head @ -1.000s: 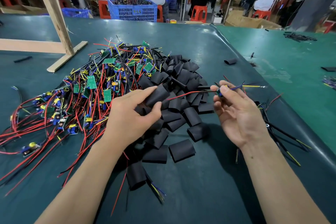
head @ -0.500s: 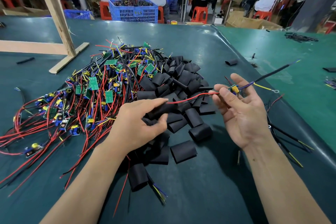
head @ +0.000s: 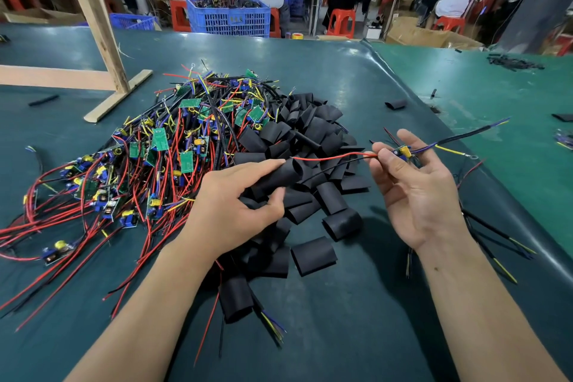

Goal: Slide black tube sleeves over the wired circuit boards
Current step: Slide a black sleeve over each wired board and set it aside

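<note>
Near the front edge of the worktop lies one sleeved board. Beyond it the left hand grips a black tube sleeve over the sleeve pile, red and black wires entering its right end. The right hand pinches a small wired circuit board; farther left sprawls the unsleeved board heap.

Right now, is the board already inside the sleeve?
No: the board sits bare in the right hand, and only its red wire reaches the sleeve held by the left hand.
</note>
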{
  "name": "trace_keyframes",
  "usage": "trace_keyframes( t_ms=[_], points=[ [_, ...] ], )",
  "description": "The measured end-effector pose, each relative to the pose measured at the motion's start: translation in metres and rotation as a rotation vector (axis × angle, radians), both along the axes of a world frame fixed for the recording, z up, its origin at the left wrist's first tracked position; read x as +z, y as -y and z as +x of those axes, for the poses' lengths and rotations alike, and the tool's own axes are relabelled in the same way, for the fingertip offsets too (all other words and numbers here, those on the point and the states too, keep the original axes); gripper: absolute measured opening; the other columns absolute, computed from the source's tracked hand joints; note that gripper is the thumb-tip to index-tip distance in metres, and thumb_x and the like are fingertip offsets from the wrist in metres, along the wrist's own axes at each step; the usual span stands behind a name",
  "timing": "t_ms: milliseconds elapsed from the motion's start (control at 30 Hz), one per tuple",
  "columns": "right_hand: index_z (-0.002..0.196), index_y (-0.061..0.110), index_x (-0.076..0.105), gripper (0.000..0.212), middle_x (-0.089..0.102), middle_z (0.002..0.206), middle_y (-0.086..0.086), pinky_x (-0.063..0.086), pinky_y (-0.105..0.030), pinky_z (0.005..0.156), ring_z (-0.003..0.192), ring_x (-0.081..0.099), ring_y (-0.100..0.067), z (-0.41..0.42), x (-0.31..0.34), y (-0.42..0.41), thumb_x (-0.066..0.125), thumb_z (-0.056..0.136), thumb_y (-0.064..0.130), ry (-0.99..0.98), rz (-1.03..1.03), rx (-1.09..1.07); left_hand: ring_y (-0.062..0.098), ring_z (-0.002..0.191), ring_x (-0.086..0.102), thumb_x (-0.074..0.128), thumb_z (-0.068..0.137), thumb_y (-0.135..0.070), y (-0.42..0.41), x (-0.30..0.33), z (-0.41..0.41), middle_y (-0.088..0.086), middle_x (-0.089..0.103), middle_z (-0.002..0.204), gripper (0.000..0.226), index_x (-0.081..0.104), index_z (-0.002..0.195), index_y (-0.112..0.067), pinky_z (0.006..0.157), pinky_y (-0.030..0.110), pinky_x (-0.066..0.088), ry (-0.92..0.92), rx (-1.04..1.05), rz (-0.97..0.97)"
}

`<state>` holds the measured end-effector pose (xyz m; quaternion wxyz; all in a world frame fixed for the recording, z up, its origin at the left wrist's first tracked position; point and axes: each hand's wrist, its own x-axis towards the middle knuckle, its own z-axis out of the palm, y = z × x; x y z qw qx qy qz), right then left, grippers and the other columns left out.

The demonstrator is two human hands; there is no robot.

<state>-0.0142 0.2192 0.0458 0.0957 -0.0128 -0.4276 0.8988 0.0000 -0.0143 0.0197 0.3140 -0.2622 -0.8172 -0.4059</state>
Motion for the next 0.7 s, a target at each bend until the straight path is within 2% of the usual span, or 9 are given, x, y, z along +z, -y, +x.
trace_keyframes(
  t_ms=[100, 267, 367, 500, 600, 700],
  points=[
    [0.121, 0.009, 0.055, 0.047, 0.074, 0.081, -0.012, 0.056, -0.019, 0.063, 0.071, 0.072, -0.020, 0.000, 0.001, 0.001, 0.063, 0.078, -0.008, 0.014, -0.065, 0.012, 0.009, 0.091, 0.068, 0.072, 0.079, -0.009, 0.001, 0.000, 0.000, 0.003, 0.072, 0.103, 0.038, 0.069, 0.116, -0.002, 0.084, 0.019, 0.054, 0.011, 0.000, -0.006],
    [0.114, 0.010, 0.055, 0.052, 0.073, 0.077, -0.010, 0.056, -0.017, 0.063, 0.070, 0.073, -0.019, 0.000, 0.001, 0.004, 0.067, 0.065, -0.003, 0.036, -0.204, -0.007, 0.011, 0.087, 0.069, 0.073, 0.077, -0.009, -0.001, -0.002, 0.000, 0.003, 0.072, 0.101, 0.038, 0.070, 0.115, -0.002, 0.079, 0.023, 0.056, 0.024, -0.003, -0.012],
    [0.112, 0.011, 0.056, 0.048, 0.073, 0.077, -0.009, 0.056, -0.018, 0.063, 0.074, 0.073, -0.020, -0.001, 0.001, 0.005, 0.067, 0.068, -0.005, 0.044, -0.237, -0.040, 0.011, 0.089, 0.069, 0.073, 0.077, -0.010, 0.000, -0.002, -0.001, 0.004, 0.073, 0.101, 0.038, 0.070, 0.115, -0.002, 0.081, 0.025, 0.056, 0.028, 0.008, -0.003],
    [0.111, 0.011, 0.056, 0.036, 0.073, 0.077, -0.011, 0.056, -0.018, 0.064, 0.077, 0.073, -0.022, -0.003, -0.002, 0.004, 0.060, 0.083, -0.011, 0.057, -0.248, -0.086, 0.013, 0.088, 0.070, 0.073, 0.078, -0.011, 0.001, -0.001, -0.001, 0.005, 0.073, 0.100, 0.038, 0.070, 0.115, -0.002, 0.080, 0.026, 0.056, 0.031, 0.010, -0.015],
    [0.106, 0.011, 0.057, 0.032, 0.073, 0.077, -0.011, 0.057, -0.019, 0.063, 0.074, 0.073, -0.022, -0.003, -0.004, 0.008, 0.061, 0.083, -0.011, 0.070, -0.212, -0.074, 0.011, 0.091, 0.069, 0.073, 0.078, -0.009, 0.001, -0.001, -0.001, 0.004, 0.073, 0.103, 0.038, 0.070, 0.115, -0.002, 0.082, 0.024, 0.056, 0.018, 0.014, 0.001],
    [0.109, 0.010, 0.057, 0.039, 0.074, 0.079, -0.012, 0.057, -0.020, 0.064, 0.073, 0.073, -0.022, -0.001, -0.006, 0.014, 0.066, 0.076, -0.008, 0.062, -0.159, -0.044, 0.009, 0.092, 0.068, 0.072, 0.078, -0.009, 0.001, -0.001, -0.003, 0.004, 0.072, 0.104, 0.038, 0.070, 0.115, -0.002, 0.083, 0.023, 0.056, 0.007, 0.048, 0.022]
  ],
)
